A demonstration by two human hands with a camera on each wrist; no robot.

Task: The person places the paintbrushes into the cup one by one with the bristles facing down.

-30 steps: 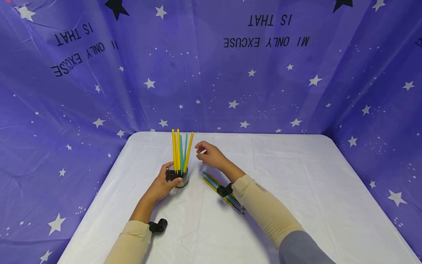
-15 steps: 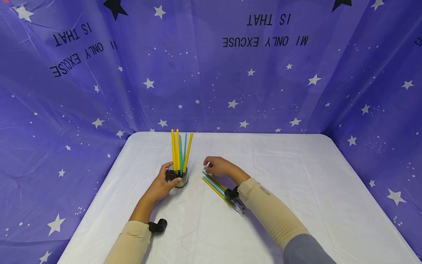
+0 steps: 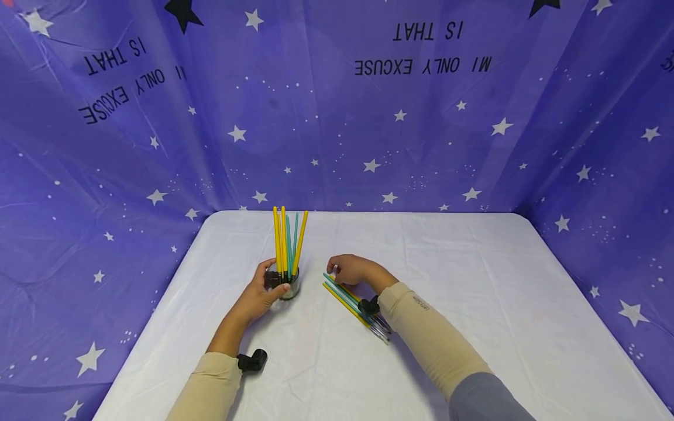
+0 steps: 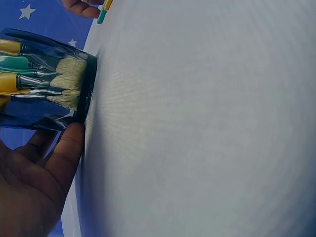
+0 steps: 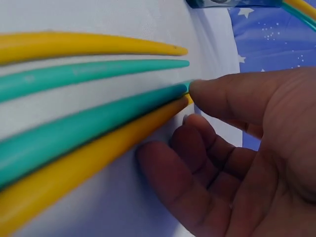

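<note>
The right hand (image 3: pixel 354 269) rests on the table (image 3: pixel 474 304) with fingers curled, its thumb tip touching the handle ends of the loose brushes (image 3: pixel 350 298); it has none of them gripped yet. These yellow and teal brushes lie side by side, running from the hand toward the near edge. Left of them, the left hand (image 3: pixel 260 292) grips a glass jar (image 3: pixel 286 286) holding upright brushes (image 3: pixel 286 240), nearer the far left corner.
</note>
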